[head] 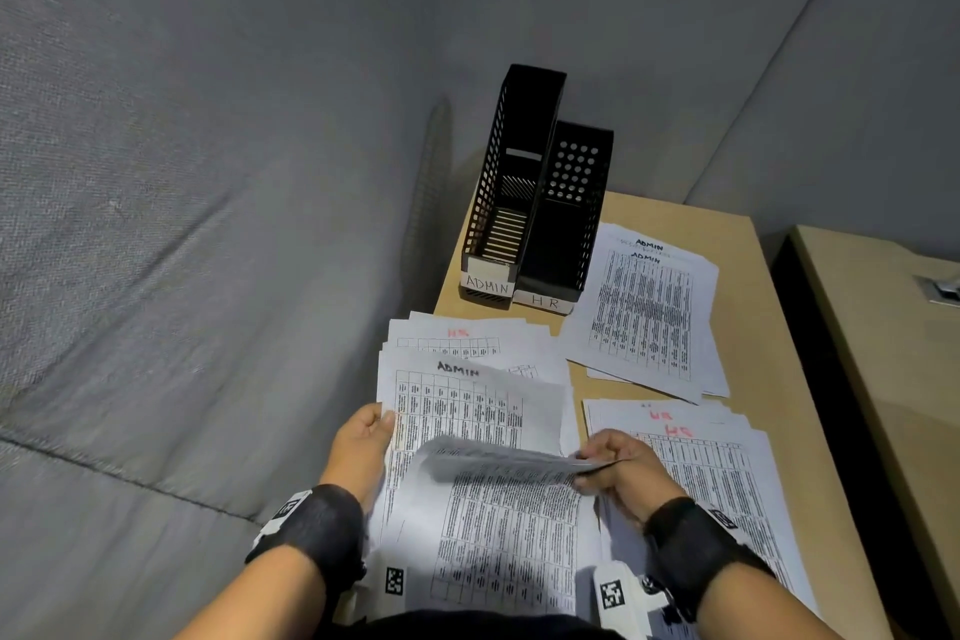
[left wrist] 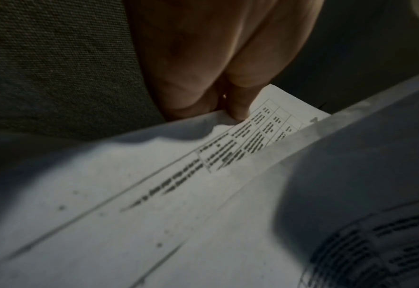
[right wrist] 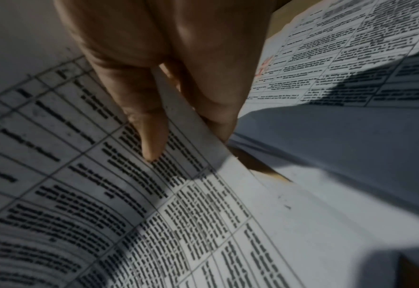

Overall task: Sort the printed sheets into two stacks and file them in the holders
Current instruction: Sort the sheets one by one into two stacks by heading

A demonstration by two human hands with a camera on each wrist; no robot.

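An unsorted pile of printed sheets (head: 467, 411) lies at the desk's near left, an ADMIN page showing on it. My left hand (head: 363, 437) grips the pile's left edge, thumb on the paper (left wrist: 238, 109). My right hand (head: 618, 473) pinches the right edge of the top sheet (head: 498, 499), whose far end curls up and back toward me; thumb and finger clamp that edge (right wrist: 193, 120). An ADMIN stack (head: 649, 312) lies at the far right and an HR stack (head: 717, 473) at the near right. Two black mesh holders labelled ADMIN (head: 506, 203) and HR (head: 563, 224) stand at the back.
The wooden desk (head: 758, 296) is narrow, with grey fabric partitions (head: 208, 172) to the left and behind. A second desk surface (head: 883, 353) sits to the right across a dark gap. The unsorted pile overhangs the desk's left edge.
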